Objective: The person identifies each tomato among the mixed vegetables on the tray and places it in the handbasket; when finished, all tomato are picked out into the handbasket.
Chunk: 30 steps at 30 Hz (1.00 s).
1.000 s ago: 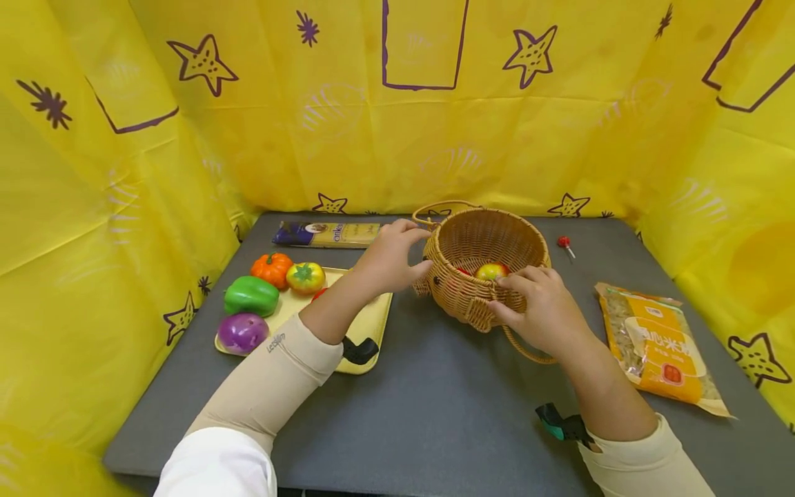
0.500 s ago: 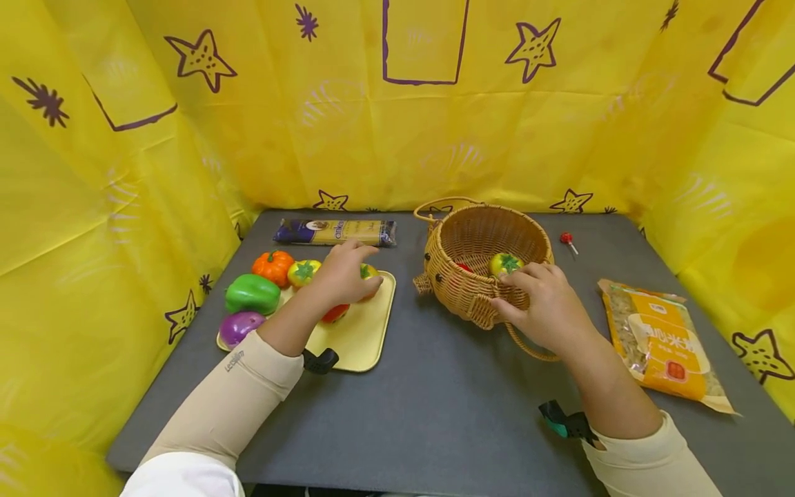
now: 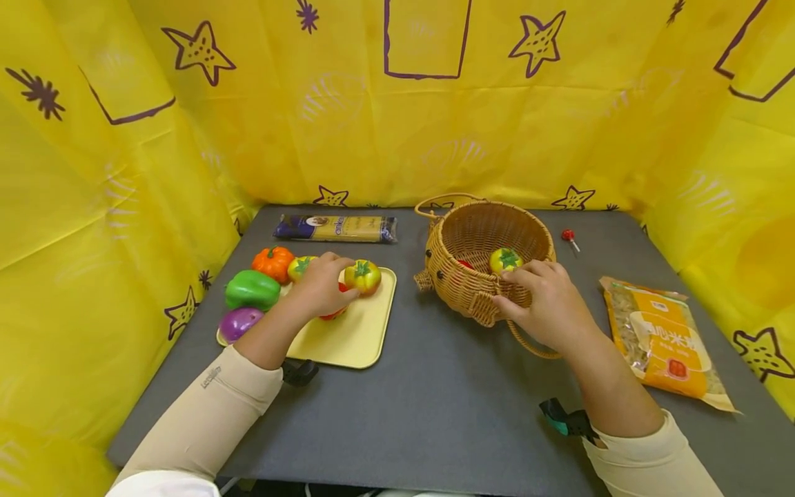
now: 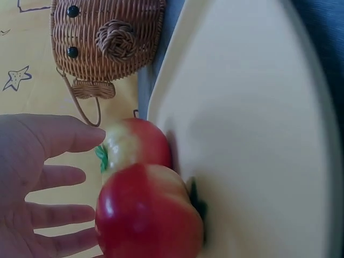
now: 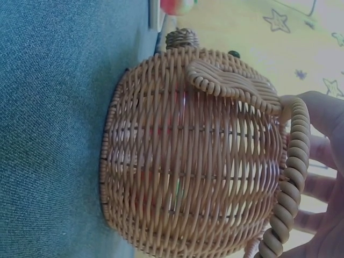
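My left hand point(image 3: 323, 286) hovers low over the cream tray point(image 3: 354, 348), fingers extended and holding nothing, right beside a red tomato point(image 4: 145, 215). Behind that one sits a yellow-and-red tomato point(image 3: 363, 276) with a green leafy top. In the left wrist view the fingertips come right up to both tomatoes. My right hand point(image 3: 546, 304) grips the rim of a wicker basket point(image 3: 462, 293), thumb outside and fingers over the edge. Inside the basket lie a yellow-green tomato point(image 3: 506, 260) and something red, mostly hidden by the wall.
An orange pumpkin point(image 3: 273, 264), green bell pepper point(image 3: 251, 290), purple eggplant-coloured vegetable point(image 3: 239, 323) and another yellow tomato point(image 3: 300, 268) fill the tray's left side. Behind it lies a long pasta packet point(image 3: 335, 228). A lollipop point(image 3: 568, 236) and an orange food bag point(image 3: 667, 338) lie at the right.
My left hand has moved from beside the basket leftward and down to the tray's tomatoes. The right hand stays at the basket rim. The tomato in the basket now shows its green top.
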### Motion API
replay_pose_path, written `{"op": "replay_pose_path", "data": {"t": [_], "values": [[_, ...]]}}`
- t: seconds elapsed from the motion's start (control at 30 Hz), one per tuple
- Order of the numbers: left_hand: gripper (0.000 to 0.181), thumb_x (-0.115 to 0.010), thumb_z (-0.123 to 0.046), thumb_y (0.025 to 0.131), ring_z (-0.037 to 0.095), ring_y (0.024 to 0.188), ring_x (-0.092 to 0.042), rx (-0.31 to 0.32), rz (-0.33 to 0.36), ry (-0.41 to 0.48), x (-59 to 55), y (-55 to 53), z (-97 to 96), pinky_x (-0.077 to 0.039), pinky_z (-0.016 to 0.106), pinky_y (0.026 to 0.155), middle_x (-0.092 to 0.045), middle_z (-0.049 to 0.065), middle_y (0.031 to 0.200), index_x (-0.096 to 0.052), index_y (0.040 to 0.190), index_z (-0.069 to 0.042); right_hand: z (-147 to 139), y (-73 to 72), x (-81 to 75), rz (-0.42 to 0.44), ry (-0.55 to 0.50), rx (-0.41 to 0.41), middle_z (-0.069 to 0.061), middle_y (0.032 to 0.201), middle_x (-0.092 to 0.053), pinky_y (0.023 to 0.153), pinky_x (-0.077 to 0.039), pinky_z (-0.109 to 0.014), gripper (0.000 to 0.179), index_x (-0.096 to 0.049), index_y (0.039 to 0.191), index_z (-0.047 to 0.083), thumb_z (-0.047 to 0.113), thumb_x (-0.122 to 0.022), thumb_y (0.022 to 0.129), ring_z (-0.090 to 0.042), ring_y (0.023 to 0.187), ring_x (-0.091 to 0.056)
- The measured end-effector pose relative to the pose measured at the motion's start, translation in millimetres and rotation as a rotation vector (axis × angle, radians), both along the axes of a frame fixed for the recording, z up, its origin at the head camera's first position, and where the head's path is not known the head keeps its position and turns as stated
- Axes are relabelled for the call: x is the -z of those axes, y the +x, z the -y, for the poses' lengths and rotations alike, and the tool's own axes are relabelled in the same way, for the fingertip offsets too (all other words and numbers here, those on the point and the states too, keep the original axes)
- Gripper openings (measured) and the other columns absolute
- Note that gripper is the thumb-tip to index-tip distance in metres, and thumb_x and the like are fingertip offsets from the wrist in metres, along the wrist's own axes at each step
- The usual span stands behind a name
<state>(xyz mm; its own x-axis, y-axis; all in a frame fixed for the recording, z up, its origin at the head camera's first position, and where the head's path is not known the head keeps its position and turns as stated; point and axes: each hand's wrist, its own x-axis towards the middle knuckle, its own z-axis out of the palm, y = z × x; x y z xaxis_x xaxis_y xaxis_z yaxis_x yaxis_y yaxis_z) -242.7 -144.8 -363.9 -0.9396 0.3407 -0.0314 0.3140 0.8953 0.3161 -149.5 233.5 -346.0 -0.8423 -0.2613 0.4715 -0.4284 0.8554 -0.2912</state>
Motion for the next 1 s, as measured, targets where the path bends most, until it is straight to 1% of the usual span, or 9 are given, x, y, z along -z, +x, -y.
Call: {"op": "replay_pose_path", "data": {"t": [0.1,0.2,0.3,0.43,0.57,0.63,0.8,1.0], "values": [[0.065,-0.076,-0.031,0.089,0.046,0.127,-0.052,-0.012,-0.001,-0.005,2.8,3.4,6.1,-0.042,0.06,0.109,-0.053,0.024,0.141,-0.056,0.145,-0.006,0,0.4,-1.0,-0.006,-0.003,0.0,-0.018,0.103,-0.069,0.094,-0.045,-0.059,0.035,-0.077,0.113,0.005,0.022,-0.083,0.084,-0.044,0.1,-0.058],[0.063,-0.075,-0.03,0.089,0.046,0.13,-0.051,-0.011,-0.005,-0.017,6.1,6.6,12.0,-0.042,0.06,0.11,-0.053,0.025,0.142,-0.057,0.145,-0.006,0,0.6,-1.4,-0.004,-0.007,0.002,-0.018,0.103,-0.068,0.093,-0.045,-0.059,0.035,-0.077,0.113,0.005,0.021,-0.084,0.084,-0.044,0.099,-0.058],[0.061,-0.074,-0.031,0.089,0.045,0.125,-0.054,-0.009,-0.016,-0.033,9.5,10.6,16.9,-0.045,0.057,0.106,-0.056,0.024,0.138,-0.059,0.142,-0.006,0,0.5,-1.2,0.004,-0.008,0.006,-0.018,0.104,-0.067,0.094,-0.044,-0.06,0.035,-0.077,0.114,0.005,0.021,-0.083,0.084,-0.043,0.099,-0.057],[0.057,-0.075,-0.032,0.089,0.041,0.113,-0.058,-0.01,-0.018,-0.04,14.7,15.7,21.8,-0.05,0.054,0.097,-0.058,0.024,0.131,-0.063,0.138,-0.005,0,0.2,-0.3,0.009,-0.007,0.006,-0.017,0.104,-0.067,0.092,-0.045,-0.059,0.035,-0.077,0.115,0.006,0.022,-0.083,0.084,-0.042,0.099,-0.057],[0.055,-0.077,-0.03,0.089,0.04,0.11,-0.058,-0.023,-0.009,-0.026,19.0,18.4,23.8,-0.051,0.055,0.096,-0.059,0.023,0.13,-0.063,0.137,-0.007,0,-0.1,0.4,-0.004,-0.003,-0.003,-0.016,0.102,-0.067,0.091,-0.045,-0.058,0.034,-0.077,0.114,0.006,0.021,-0.083,0.084,-0.041,0.098,-0.058],[0.055,-0.076,-0.028,0.089,0.04,0.11,-0.058,-0.024,-0.016,-0.018,20.6,18.9,24.1,-0.05,0.055,0.097,-0.059,0.023,0.128,-0.062,0.137,-0.006,0,-0.3,0.5,-0.009,0.0,-0.004,-0.016,0.102,-0.068,0.091,-0.045,-0.057,0.034,-0.077,0.113,0.006,0.022,-0.083,0.084,-0.041,0.097,-0.058],[0.054,-0.076,-0.027,0.089,0.04,0.11,-0.059,-0.025,-0.034,-0.009,21.7,19.6,24.4,-0.05,0.056,0.097,-0.06,0.023,0.127,-0.062,0.137,-0.006,0,-0.2,-0.2,0.008,0.001,0.01,-0.017,0.104,-0.068,0.089,-0.045,-0.057,0.035,-0.077,0.114,0.006,0.023,-0.083,0.084,-0.042,0.098,-0.057],[0.054,-0.078,-0.026,0.088,0.04,0.11,-0.059,-0.038,-0.023,0.004,21.4,22.0,24.7,-0.051,0.055,0.097,-0.06,0.022,0.127,-0.063,0.136,-0.007,-1,0.0,-0.3,0.014,0.003,0.008,-0.017,0.104,-0.068,0.088,-0.045,-0.056,0.034,-0.077,0.114,0.006,0.023,-0.083,0.085,-0.041,0.097,-0.057]]}}
